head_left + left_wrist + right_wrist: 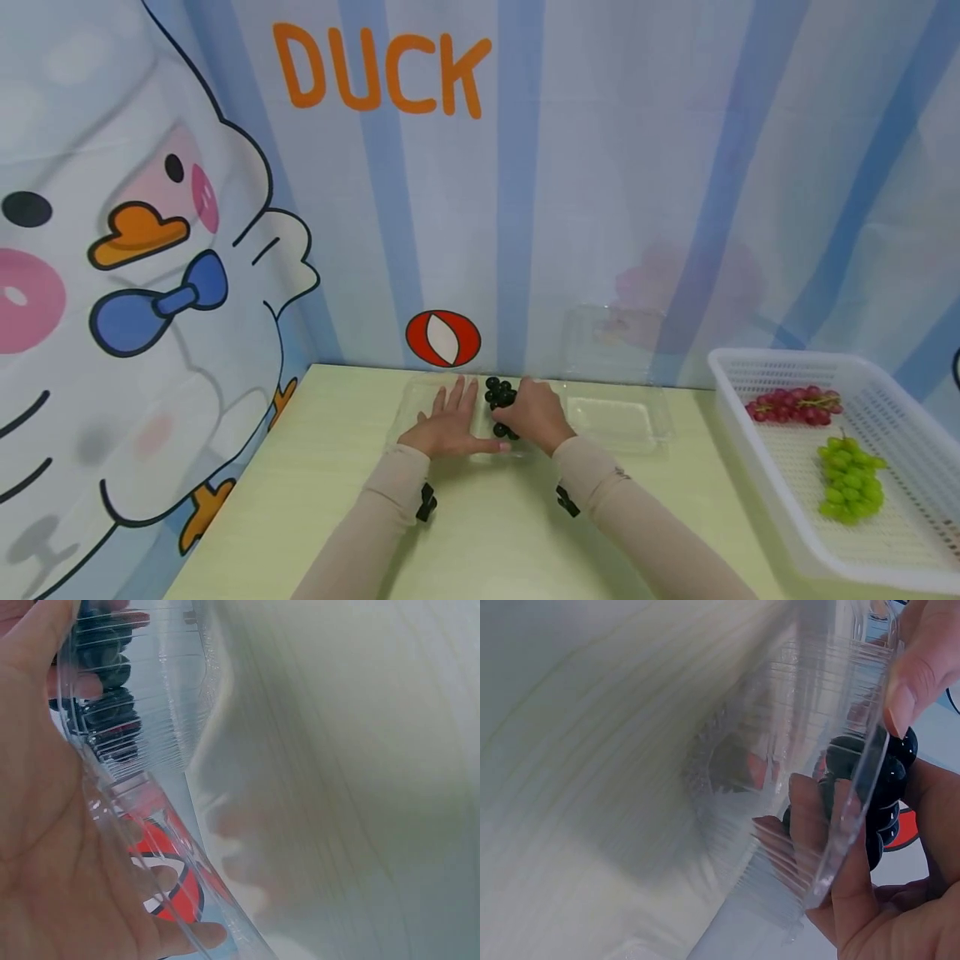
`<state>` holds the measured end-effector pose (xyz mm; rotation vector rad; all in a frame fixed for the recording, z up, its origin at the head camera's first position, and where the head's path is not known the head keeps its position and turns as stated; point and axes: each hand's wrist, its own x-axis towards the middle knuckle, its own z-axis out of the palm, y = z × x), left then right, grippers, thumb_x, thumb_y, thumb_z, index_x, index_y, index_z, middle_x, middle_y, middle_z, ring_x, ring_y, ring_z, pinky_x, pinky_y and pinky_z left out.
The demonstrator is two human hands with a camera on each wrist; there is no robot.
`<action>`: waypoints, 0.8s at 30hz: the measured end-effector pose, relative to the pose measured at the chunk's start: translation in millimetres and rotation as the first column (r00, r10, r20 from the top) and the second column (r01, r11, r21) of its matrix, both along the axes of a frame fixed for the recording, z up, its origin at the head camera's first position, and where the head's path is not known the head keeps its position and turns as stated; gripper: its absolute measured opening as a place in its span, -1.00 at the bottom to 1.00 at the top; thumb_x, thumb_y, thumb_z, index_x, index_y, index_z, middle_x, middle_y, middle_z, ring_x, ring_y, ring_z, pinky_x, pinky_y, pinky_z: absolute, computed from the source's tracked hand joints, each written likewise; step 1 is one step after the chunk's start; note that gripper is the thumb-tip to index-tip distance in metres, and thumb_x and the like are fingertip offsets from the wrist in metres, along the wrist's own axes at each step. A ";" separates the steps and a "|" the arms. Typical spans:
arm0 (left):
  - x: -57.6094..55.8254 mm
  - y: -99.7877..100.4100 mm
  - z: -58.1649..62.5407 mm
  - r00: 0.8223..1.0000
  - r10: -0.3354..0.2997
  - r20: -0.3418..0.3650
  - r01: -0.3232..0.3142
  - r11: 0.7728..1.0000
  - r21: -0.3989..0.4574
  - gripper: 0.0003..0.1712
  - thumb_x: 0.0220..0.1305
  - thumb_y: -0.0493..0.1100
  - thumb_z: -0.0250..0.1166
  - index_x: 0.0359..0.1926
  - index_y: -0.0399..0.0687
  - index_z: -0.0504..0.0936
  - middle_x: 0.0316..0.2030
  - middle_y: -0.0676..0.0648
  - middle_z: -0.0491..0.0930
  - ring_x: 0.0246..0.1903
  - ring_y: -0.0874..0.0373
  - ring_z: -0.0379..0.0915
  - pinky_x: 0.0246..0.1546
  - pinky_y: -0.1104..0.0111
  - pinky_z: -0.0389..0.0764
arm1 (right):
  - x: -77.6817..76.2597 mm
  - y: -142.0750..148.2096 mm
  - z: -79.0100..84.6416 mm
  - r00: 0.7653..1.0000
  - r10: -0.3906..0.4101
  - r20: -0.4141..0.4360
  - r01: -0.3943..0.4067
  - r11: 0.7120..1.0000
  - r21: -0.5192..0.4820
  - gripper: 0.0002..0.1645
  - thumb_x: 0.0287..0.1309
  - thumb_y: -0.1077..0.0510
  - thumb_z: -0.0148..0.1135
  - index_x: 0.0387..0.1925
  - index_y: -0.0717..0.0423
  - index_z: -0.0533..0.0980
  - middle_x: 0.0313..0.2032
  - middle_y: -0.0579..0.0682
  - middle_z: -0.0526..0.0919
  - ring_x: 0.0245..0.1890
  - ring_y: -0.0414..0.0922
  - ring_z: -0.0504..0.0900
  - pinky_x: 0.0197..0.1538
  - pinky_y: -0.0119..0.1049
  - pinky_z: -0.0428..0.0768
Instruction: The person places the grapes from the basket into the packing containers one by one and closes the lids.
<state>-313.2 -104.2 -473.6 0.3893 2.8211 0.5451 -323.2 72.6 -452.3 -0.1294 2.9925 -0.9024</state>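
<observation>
Inside the clear container (165, 712), I see the right hand (536, 413) gripping black grapes (500, 394), long axis front-to-back; the left hand (448, 427) has fingers spread.

table (487, 533): pale yellow, faint wood grain. directly on it: clear plastic box (407, 414) near the back edge; second clear box (611, 418) just right of it, lid (585, 342) standing up at the rear; white perforated basket (780, 357) at the right end, well apart from the first box.
</observation>
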 end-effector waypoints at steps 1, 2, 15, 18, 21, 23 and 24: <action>0.1 0.2 0.1 1.000 -0.001 0.001 0.001 1.000 -0.004 0.50 -0.05 0.71 0.22 0.65 0.14 -0.31 0.64 -0.04 -0.39 0.58 -0.29 -0.43 0.32 -0.49 -0.05 | 0.1 -0.5 -0.7 1.000 -0.001 -0.001 0.001 1.000 -0.003 -0.34 0.05 -0.06 0.49 -0.04 0.40 0.54 -0.31 0.16 0.67 -0.47 -0.06 0.61 -0.39 -0.20 0.62; 0.2 0.3 0.2 1.000 -0.002 0.001 0.002 1.000 -0.006 0.50 -0.05 0.71 0.22 0.65 0.14 -0.31 0.64 -0.04 -0.39 0.58 -0.29 -0.43 0.32 -0.49 -0.05 | 0.3 -1.2 -1.3 1.000 -0.001 0.001 0.001 1.000 -0.007 -0.35 0.05 -0.05 0.48 -0.04 0.40 0.54 -0.32 0.15 0.66 -0.47 -0.06 0.60 -0.40 -0.21 0.61; 1.6 0.5 2.5 1.000 -0.006 -0.003 0.006 1.000 -0.008 0.47 0.00 0.68 0.22 0.65 0.13 -0.32 0.64 -0.06 -0.38 0.58 -0.30 -0.42 0.32 -0.48 -0.03 | -0.1 -8.5 -13.5 0.999 -0.048 0.023 0.048 0.998 -0.028 -0.39 0.02 -0.05 0.50 -0.11 0.37 0.52 -0.42 0.11 0.62 -0.49 -0.04 0.61 -0.42 -0.18 0.62; 1.9 0.1 3.7 1.000 -0.008 -0.001 0.008 1.000 -0.006 0.46 0.01 0.68 0.22 0.65 0.13 -0.31 0.64 -0.06 -0.38 0.58 -0.30 -0.42 0.32 -0.48 -0.03 | 0.0 -10.7 -15.8 0.999 -0.042 0.011 0.042 0.999 -0.021 -0.40 0.04 -0.04 0.50 -0.12 0.37 0.52 -0.46 0.10 0.60 -0.52 -0.04 0.60 -0.45 -0.19 0.60; 2.1 0.0 4.4 1.000 -0.008 0.003 0.008 1.000 -0.004 0.44 0.03 0.65 0.23 0.65 0.12 -0.29 0.64 -0.07 -0.39 0.58 -0.31 -0.42 0.32 -0.49 -0.04 | 1.8 -13.1 -17.2 1.000 -0.022 -0.010 0.022 1.000 -0.001 -0.38 0.06 -0.06 0.52 -0.11 0.38 0.52 -0.48 0.10 0.59 -0.54 -0.05 0.59 -0.45 -0.18 0.61; 1.9 -0.2 4.4 1.000 -0.008 0.008 0.008 1.000 0.001 0.41 0.06 0.62 0.24 0.66 0.11 -0.28 0.64 -0.07 -0.40 0.58 -0.31 -0.43 0.32 -0.49 -0.06 | 3.1 -14.9 -17.2 1.000 0.000 -0.016 0.000 1.000 0.008 -0.33 0.07 -0.09 0.53 -0.09 0.40 0.52 -0.48 0.11 0.58 -0.54 -0.05 0.58 -0.44 -0.19 0.61; 1.8 -0.5 4.2 1.000 -0.008 0.010 0.008 1.000 0.002 0.40 0.08 0.60 0.24 0.66 0.11 -0.28 0.64 -0.07 -0.40 0.58 -0.31 -0.43 0.32 -0.49 -0.06 | 3.7 -15.6 -17.1 1.000 0.012 -0.013 -0.012 1.000 0.012 -0.30 0.08 -0.12 0.53 -0.07 0.42 0.53 -0.48 0.11 0.58 -0.54 -0.06 0.57 -0.44 -0.20 0.60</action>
